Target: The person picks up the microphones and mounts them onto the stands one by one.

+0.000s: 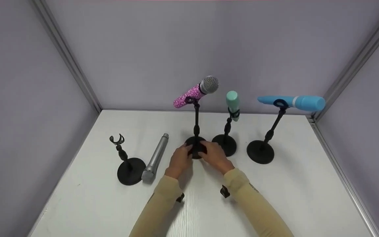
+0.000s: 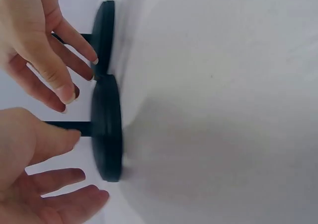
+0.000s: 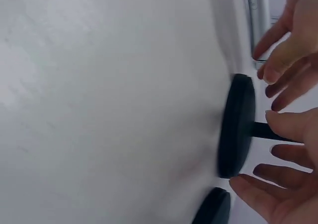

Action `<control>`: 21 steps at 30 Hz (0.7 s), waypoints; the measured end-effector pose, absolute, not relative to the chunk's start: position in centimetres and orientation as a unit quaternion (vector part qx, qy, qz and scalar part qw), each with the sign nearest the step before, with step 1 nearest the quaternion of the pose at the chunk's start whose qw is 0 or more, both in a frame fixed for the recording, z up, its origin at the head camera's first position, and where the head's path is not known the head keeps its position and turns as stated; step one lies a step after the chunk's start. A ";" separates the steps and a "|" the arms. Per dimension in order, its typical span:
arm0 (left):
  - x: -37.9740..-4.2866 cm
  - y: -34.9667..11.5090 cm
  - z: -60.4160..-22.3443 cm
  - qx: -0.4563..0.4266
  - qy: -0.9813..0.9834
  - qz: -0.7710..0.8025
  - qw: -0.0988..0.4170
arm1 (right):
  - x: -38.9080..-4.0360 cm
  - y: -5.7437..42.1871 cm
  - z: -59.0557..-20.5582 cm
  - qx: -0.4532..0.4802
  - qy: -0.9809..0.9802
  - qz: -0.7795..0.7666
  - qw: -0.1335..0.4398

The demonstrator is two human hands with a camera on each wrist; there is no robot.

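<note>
A glittery pink microphone (image 1: pixel 188 95) with a silver mesh head rests tilted in the clip of a black desk stand (image 1: pixel 196 122). Either side of that stand's round base (image 2: pixel 106 129), my hands face each other with fingers loosely spread. My left hand (image 1: pixel 180 161) is at the base's left, its thumb close to the pole in the left wrist view. On the base's right side is my right hand (image 1: pixel 215 154), with one fingertip (image 3: pixel 237 182) right at the rim in the right wrist view. Neither hand curls round the base or pole.
A mint-green microphone (image 1: pixel 232 100) and a blue microphone (image 1: pixel 308 103) sit in stands to the right. At left, a shorter stand (image 1: pixel 129 171) has a bare clip, and a silver microphone (image 1: pixel 156 158) lies beside it. Walls enclose the white table (image 1: pixel 90 204).
</note>
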State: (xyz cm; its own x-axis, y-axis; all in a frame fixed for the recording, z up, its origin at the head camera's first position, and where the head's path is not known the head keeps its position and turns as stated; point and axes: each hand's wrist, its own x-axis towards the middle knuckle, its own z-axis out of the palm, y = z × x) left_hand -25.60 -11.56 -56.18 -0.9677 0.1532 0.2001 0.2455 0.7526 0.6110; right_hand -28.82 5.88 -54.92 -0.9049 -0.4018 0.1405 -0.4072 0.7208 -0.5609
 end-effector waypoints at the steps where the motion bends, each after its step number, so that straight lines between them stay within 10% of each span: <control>1: -25.2 -11.8 -55.9 -0.112 -0.931 -0.339 0.071 | -28.7 5.9 -54.5 0.224 -0.926 0.303 0.001; 21: -12.5 -24.8 -54.3 -0.048 -0.908 -0.383 0.159 | -26.6 1.2 -52.7 0.409 -0.862 0.293 -0.059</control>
State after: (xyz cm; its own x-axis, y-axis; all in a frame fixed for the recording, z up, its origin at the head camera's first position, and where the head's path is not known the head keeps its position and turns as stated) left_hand -12.49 -24.77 -54.34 -0.9446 -0.0351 0.3262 0.2093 0.7013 0.6815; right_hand -26.62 1.15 -52.66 -0.6584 -0.7398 0.1382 -0.6712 0.4941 -0.5525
